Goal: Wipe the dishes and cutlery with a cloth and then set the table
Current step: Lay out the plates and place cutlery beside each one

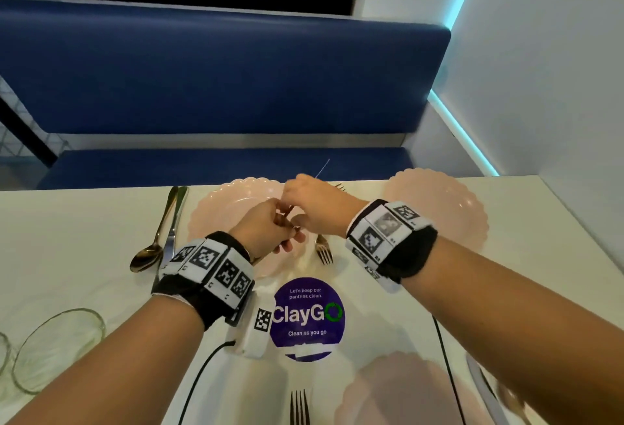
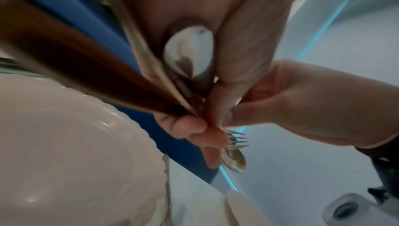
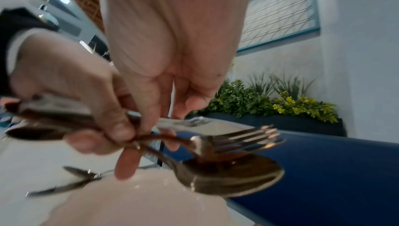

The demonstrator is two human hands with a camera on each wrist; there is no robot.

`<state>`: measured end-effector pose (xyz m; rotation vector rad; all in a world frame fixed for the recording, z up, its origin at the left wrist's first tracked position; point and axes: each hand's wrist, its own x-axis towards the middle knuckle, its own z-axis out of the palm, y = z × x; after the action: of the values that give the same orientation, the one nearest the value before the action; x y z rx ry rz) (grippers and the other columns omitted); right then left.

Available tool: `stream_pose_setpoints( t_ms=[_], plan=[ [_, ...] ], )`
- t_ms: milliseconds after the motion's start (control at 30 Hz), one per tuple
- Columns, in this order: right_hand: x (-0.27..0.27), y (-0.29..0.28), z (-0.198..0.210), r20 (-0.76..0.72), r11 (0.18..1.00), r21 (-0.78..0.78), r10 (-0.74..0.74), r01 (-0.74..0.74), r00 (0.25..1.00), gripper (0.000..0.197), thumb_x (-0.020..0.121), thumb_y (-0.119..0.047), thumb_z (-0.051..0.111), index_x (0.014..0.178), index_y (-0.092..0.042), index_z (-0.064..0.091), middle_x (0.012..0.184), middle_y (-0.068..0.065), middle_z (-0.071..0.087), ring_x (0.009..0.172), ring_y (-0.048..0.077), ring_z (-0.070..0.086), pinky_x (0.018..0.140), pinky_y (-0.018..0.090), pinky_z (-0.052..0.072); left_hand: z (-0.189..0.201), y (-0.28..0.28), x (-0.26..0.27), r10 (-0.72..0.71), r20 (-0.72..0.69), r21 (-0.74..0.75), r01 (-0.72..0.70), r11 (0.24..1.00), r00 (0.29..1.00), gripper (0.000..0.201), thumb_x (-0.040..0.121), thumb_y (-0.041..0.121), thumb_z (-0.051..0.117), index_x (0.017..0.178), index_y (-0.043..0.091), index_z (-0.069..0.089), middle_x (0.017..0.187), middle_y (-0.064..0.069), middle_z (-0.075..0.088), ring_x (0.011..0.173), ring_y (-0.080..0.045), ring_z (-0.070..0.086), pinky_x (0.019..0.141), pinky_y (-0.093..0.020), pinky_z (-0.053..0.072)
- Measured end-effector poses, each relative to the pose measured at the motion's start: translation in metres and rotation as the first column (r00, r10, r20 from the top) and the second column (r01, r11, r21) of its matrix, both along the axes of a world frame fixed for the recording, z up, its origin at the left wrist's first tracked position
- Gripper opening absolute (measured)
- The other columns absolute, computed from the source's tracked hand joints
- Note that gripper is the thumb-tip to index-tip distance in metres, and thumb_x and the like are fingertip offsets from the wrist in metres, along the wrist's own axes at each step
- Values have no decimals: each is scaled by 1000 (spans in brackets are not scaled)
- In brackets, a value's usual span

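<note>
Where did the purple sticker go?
In the head view the purple sticker is on the white table, between both forearms, just nearer than the fork.

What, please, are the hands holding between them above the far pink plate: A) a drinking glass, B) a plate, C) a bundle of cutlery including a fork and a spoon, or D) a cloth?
C: the right wrist view shows a fork and a spoon sticking out of the grip of the left hand and the right hand above the plate.
</note>
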<state>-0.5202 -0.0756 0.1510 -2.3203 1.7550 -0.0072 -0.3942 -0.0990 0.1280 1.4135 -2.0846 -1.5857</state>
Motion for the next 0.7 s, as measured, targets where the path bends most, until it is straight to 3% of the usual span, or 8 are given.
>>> stream_pose_setpoints(
  t_ms=[133,267,367,500,600,700],
  plan=[
    [-16,12,5,-3,995,88,-56,57,998,18,91,-13,54,106,-9,64,106,8,63,101,21,56,85,29,42,9,1,-14,-181,83,-14,183,983,980,41,89,4,55,128,8,42,91,-7,71,60,-10,58,51,-19,44],
    [-66,23,16,-136,982,42,-178,185,974,20,93,-16,53,107,-8,63,107,7,51,91,19,50,76,26,34,13,-1,-20,-304,200,25,306,952,931,40,91,6,52,130,6,43,87,-1,70,59,-8,54,51,-16,43],
    [-110,30,26,-13,923,-8,-384,384,923,20,93,-16,52,103,-4,64,104,12,58,92,24,53,74,23,29,8,-9,-16,-221,221,15,223,975,950,44,91,6,52,134,5,42,82,2,70,62,-10,55,53,-17,42],
    [-127,29,0,233,807,110,-589,581,774,17,89,-19,59,89,-2,64,82,10,61,68,17,52,64,22,39,3,-18,-15,24,111,-22,-22,1000,994,40,91,2,50,131,1,45,83,-4,70,63,-13,55,53,-21,42],
    [-130,15,-52,215,736,242,-676,632,704,20,88,-20,60,76,-5,63,71,7,60,66,17,53,70,28,43,1,-15,-20,143,41,-4,-143,990,989,36,92,0,48,129,1,46,82,-4,69,61,-14,53,50,-19,44],
    [-128,1,-85,150,665,320,-739,674,657,23,89,-26,60,96,-4,63,81,6,58,77,21,56,77,31,48,-1,-7,-24,200,8,25,-200,980,980,34,93,1,48,127,3,47,84,-6,70,60,-14,52,51,-20,43]
  ],
)
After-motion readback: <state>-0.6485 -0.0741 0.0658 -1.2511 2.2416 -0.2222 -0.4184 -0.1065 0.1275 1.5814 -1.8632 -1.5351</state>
